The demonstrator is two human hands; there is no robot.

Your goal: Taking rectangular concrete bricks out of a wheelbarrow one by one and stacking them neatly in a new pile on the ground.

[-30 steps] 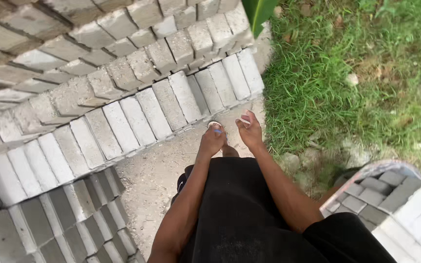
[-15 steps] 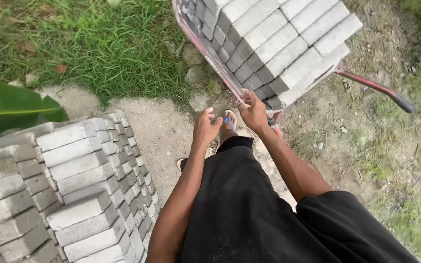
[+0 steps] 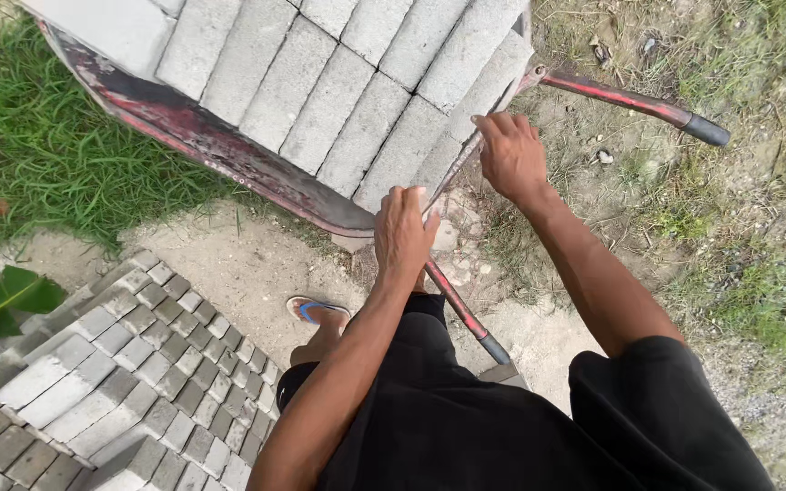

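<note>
Two bare hands reach toward a wheelbarrow with a worn red tray rim, which is loaded with rows of grey paving blocks. The left hand rests with fingers slack and spread at the near corner of the wheelbarrow, touching the edge of a block just above the rim; it grips nothing. The right hand lies on the outer blocks at the side of the wheelbarrow where the farther handle joins the tray, fingers curled over the block edge, though whether it truly clasps the block or only presses on it is hard to tell from this angle. The nearer handle runs from under the left hand toward the person's black shorts, untouched. A foot in a blue-strapped sandal stands on bare ground just below the wheelbarrow. A separate stack of grey blocks sits well apart from the wheelbarrow, beside that foot, and grass lies along the tray's far side.
</note>
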